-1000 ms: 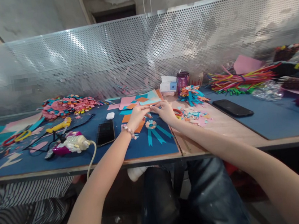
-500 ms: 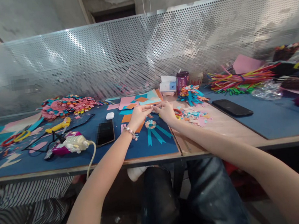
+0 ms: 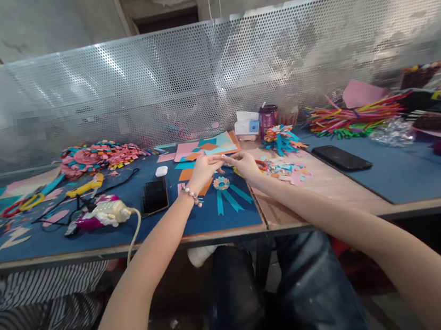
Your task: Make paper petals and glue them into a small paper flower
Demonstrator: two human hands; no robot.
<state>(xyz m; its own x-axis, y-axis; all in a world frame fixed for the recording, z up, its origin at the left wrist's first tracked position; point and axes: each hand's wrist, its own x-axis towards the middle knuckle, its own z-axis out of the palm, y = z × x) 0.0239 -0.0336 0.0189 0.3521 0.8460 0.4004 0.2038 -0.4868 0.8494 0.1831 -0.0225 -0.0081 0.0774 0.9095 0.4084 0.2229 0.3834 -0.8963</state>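
My left hand (image 3: 206, 170) and my right hand (image 3: 243, 163) meet fingertip to fingertip above the blue mat (image 3: 195, 222). Both are closed in a pinch, and whatever lies between the fingers is too small to make out. Just below them rests a paper rosette (image 3: 222, 183) with orange, pale and blue petals and teal ribbon tails (image 3: 230, 201) spread toward me. Orange paper pieces (image 3: 189, 174) lie by my left wrist. Red-handled scissors (image 3: 261, 165) sit partly hidden behind my right hand.
Paper scraps (image 3: 291, 169) and a pile of fringed paper rosettes (image 3: 281, 138) lie to the right, near a phone (image 3: 341, 157). Leftward are another phone (image 3: 154, 196), a power strip (image 3: 109, 210), a yellow glue gun (image 3: 85, 187) and a heap of paper flowers (image 3: 97, 157). A perforated metal screen (image 3: 186, 83) stands behind.
Almost nothing differs. The view has shifted very slightly, and my hands stay pinched together over the same spot.
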